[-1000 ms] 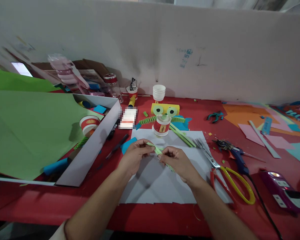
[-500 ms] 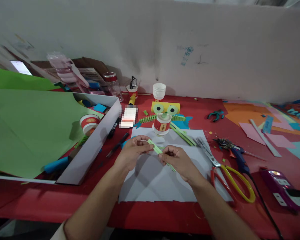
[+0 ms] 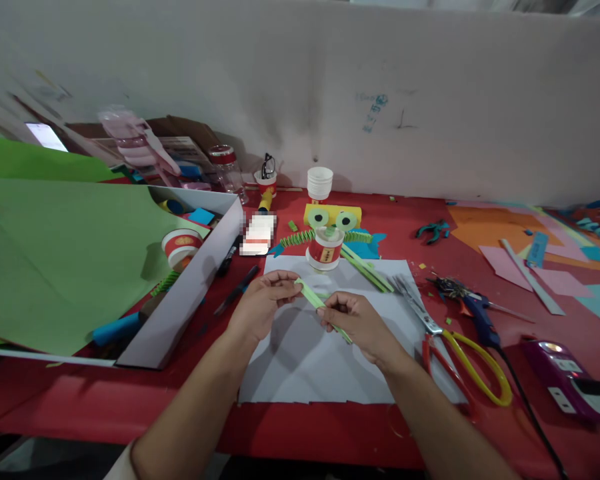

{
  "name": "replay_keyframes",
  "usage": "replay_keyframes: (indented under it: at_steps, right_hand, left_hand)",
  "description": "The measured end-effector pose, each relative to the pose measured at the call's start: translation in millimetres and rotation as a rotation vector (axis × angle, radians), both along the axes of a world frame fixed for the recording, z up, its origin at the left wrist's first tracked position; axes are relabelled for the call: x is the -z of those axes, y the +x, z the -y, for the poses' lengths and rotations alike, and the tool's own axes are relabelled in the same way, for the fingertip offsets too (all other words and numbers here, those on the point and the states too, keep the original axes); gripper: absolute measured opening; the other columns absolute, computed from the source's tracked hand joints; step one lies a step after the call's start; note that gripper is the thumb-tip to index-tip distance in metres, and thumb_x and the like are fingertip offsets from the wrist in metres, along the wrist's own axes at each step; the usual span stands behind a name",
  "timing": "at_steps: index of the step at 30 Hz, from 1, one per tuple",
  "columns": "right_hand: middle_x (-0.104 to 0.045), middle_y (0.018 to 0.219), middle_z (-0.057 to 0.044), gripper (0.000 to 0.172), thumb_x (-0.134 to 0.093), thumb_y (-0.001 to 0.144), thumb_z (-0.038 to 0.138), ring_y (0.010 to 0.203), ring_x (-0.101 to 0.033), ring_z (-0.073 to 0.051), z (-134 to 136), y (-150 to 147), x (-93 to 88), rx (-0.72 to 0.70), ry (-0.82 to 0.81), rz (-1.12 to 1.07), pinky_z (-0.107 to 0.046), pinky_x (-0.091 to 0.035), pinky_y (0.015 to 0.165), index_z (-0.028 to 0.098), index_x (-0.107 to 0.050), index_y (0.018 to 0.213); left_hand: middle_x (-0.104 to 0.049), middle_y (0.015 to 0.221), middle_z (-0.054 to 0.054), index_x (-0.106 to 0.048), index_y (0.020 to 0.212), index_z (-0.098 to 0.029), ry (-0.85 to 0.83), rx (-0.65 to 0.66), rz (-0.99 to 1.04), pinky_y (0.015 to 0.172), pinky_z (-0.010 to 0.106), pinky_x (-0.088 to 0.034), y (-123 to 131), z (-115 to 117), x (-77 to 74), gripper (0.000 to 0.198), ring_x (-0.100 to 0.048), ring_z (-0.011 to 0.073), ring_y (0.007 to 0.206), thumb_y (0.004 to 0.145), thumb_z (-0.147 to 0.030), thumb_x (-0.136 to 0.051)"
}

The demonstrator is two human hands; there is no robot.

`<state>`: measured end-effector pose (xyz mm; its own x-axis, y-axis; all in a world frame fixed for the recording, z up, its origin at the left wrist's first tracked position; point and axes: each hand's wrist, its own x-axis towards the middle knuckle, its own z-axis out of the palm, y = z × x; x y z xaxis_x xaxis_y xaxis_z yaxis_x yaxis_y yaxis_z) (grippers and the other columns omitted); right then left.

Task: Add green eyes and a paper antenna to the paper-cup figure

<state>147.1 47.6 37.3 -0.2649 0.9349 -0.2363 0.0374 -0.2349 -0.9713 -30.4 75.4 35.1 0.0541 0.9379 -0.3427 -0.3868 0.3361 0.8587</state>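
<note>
White paper leaves room along its near edge; scissors block its right, a red cup its back.

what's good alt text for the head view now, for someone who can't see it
A person's left hand and right hand pinch narrow light green paper over a white sheet on a red table. Beyond them sit a red-and-white cup and a yellow tube with two round eyes; large scissors lie to the right.

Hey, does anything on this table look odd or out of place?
Eyeglasses stand in a paper cup toward the back, an unusual resting place. Small paper scraps litter the red tabletop untidily. The pale green paper strip being held shows no obvious damage.
</note>
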Motion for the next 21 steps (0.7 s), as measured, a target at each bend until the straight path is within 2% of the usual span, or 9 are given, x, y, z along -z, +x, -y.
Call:
replay_keyframes:
  at_steps: [7,15,17,20,21]
  right_hand:
    - [-0.060,0.058,0.003,0.022,-0.072,0.071,0.035,0.054,-0.052,-0.010,-0.5,1.2,3.3,-0.012,0.015,-0.063,-0.024,-0.039,0.056,0.017,-0.061,0.065]
    - [-0.061,0.058,0.002,0.021,-0.073,0.070,0.035,0.054,-0.051,-0.010,-0.9,0.9,-0.1,-0.030,0.003,-0.081,-0.024,-0.038,0.055,0.017,-0.063,0.065]
    - [-0.061,0.058,0.002,0.021,-0.073,0.070,0.034,0.054,-0.050,-0.010,-0.9,0.8,-0.6,-0.028,0.003,-0.086,-0.024,-0.038,0.055,0.017,-0.062,0.065]
    - [-0.060,0.058,0.002,0.021,-0.073,0.069,0.033,0.054,-0.050,-0.010,-0.9,1.7,-0.1,-0.006,-0.001,-0.082,-0.024,-0.037,0.055,0.017,-0.061,0.063]
    - [-0.060,0.057,0.002,0.021,-0.073,0.069,0.033,0.053,-0.050,-0.010,-1.1,2.0,0.2,0.011,-0.005,-0.081,-0.024,-0.036,0.054,0.017,-0.060,0.062]
  left_hand:
    - [-0.062,0.062,-0.003,-0.068,0.071,-0.017,0.084,-0.065,0.028,0.058,0.019,-0.039,3.2,3.8,-2.0,0.024,-0.054,0.0065,0.056,0.051,-0.016,-0.081]
    - [-0.062,0.060,-0.001,-0.070,0.074,-0.014,0.092,-0.072,-0.042,0.057,0.021,-0.038,-0.1,3.1,-2.3,0.023,-0.056,0.0089,0.057,0.052,-0.015,-0.080]
    - [-0.063,0.062,0.000,-0.069,0.073,-0.014,0.091,-0.115,-0.029,0.057,0.021,-0.038,-1.8,1.2,-2.4,0.024,-0.057,0.0097,0.059,0.052,-0.016,-0.080]
    - [-0.064,0.067,0.000,-0.067,0.077,-0.017,0.080,-0.256,0.014,0.057,0.021,-0.039,-3.3,-0.2,-5.5,0.027,-0.058,0.0108,0.064,0.056,-0.025,-0.080]
    - [-0.064,0.070,0.000,-0.066,0.080,-0.018,0.067,-0.259,0.018,0.057,0.021,-0.040,-2.5,0.4,-6.9,0.029,-0.059,0.0116,0.065,0.057,-0.028,-0.080]
